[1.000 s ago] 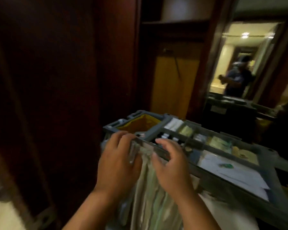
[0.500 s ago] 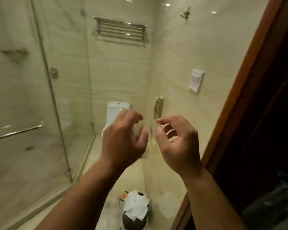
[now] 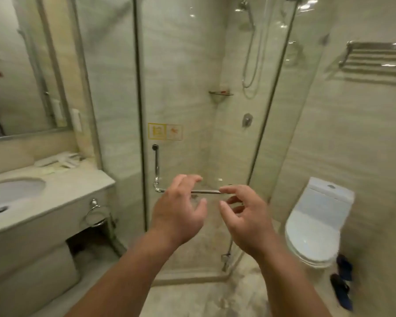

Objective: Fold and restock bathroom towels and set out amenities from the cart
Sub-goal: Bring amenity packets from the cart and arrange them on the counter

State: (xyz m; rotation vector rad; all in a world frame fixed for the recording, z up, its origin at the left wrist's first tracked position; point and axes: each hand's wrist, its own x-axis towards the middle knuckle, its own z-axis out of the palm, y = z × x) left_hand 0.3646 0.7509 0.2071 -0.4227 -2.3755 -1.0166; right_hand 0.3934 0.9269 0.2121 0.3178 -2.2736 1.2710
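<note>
Hands loosely curled, left hand [image 3: 176, 216] beside right hand [image 3: 247, 218], before horizontal shower-door bar [image 3: 206, 191]

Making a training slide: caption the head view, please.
Left hand and right hand raised, fingers loosely curled, before the glass shower door; sink at left, toilet at right.

Beyond the left hand [image 3: 176, 213] and right hand [image 3: 247, 221], held side by side and apart, stands the shower enclosure [image 3: 192, 88], its handle bar [image 3: 206, 191] crossing just behind them. Left of the left hand is the counter [image 3: 78, 181], sink [image 3: 39, 183] set in it, packets [image 3: 62, 160] at its back, mirror [image 3: 21, 76] above, towel ring [image 3: 94, 216] on its front. Right of the right hand sits the toilet [image 3: 316, 225], slippers [image 3: 342, 287] beside it, towel rack [image 3: 375, 60] high above
</note>
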